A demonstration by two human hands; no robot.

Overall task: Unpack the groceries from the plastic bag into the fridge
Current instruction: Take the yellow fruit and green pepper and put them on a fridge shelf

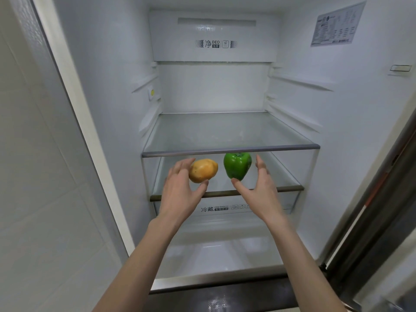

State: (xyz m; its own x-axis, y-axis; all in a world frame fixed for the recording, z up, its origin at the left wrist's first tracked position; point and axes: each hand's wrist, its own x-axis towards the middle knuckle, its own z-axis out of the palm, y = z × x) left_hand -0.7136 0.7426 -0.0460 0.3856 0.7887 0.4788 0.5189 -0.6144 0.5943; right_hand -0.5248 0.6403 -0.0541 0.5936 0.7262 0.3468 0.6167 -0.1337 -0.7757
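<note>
**Potato and green pepper at the second shelf**

Far left: pale wall, then the white frame of the open fridge [74, 109]. Left hand [180, 194] reaching in under the upper glass shelf [229, 150], fingers spread and loosely bent around the near left side of a yellow-brown potato [203, 170], thumb tip at its underside; real grip or mere touch, hard to tell. Potato over the left half of the lower glass shelf [290, 188]; resting or just above, unclear. Probably firm, moderately heavy, matte and not slippery: best cupped around the middle.

Just beside, apart from it: green bell pepper [237, 165], upright, top tucked behind the upper shelf's front edge. Probably light, hollow, glossy, so somewhat slippery and easily dented: better held by the broad shoulders than squeezed. Right hand [258, 188] open around it, thumb under the base, fingers straight along the right side.

Below: crisper drawer [225, 208] with printed label. Upper right wall: specification sticker [337, 25]. Far right: dark door edge. Plastic bag out of view.
</note>
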